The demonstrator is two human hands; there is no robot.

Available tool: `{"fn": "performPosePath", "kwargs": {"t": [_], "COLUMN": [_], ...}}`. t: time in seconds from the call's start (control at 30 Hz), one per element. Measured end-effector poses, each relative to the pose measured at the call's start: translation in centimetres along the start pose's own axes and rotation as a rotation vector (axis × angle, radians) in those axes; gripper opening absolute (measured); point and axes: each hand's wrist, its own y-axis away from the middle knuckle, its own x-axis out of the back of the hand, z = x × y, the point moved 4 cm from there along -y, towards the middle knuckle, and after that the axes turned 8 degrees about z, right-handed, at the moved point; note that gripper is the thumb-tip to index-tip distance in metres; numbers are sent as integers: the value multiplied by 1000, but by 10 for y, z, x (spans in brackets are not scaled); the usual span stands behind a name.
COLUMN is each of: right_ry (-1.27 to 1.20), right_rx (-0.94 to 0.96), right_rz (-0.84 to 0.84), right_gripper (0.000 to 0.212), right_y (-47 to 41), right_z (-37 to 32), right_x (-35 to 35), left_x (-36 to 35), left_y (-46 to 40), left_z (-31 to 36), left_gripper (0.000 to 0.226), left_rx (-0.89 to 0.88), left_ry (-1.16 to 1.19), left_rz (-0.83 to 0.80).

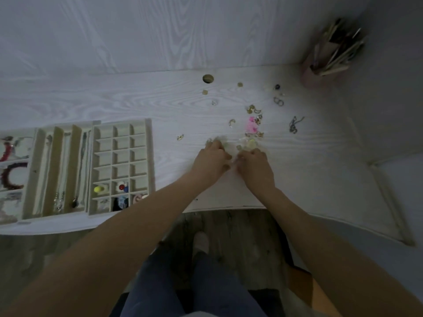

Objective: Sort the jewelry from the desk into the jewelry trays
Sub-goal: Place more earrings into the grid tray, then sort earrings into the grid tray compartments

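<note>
Jewelry [250, 124] at 12 o'clock may scatter if both hands [211, 160], finger closure indiscernible, sweep the blurred pieces.

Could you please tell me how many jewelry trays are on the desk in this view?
3, side by side at the desk's left: a bracelet tray cut off by the frame edge, a long-slot necklace tray in the middle, and a small-grid tray on the right.
</note>
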Motion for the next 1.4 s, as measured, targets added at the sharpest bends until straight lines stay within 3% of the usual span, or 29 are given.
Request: {"fn": "performPosePath", "kwargs": {"t": [0.3,0.5,0.67,0.83,0.97,1.1,1.23,1.4], "right_ry": [7,-443,-568,-543,-612,-766,-860,-843], "right_rx": [77,4,79,169,243,255,192,156], "right_rz": [-45,-76,-172,-211,-349,-486,-578,-536], "right_gripper": [19,17,21,21,32,16,14,18], "right_y": [-17,-15,-10,-6,2,11,22,25], "right_z": [-6,-23,-73,-127,-172,-211,-238,-250], "right_x": [-3,23,42,40,31,18,8,-8], "left_x": [-2,29,65,106,133,157,164,152], "left_y": [-11,-1,25,54,79,105,125,145], "left_z": [-1,-13,-40,-73,-103,-132,-151,-169], "left_gripper": [21,9,5,17,13,10,8,23], "left_rx": [-2,101,226,193,207,258,396,573], "left_ry": [42,566,930,865,715,653,843,1102], "left_rz": [160,188,191,187,222,254,293,305]}}
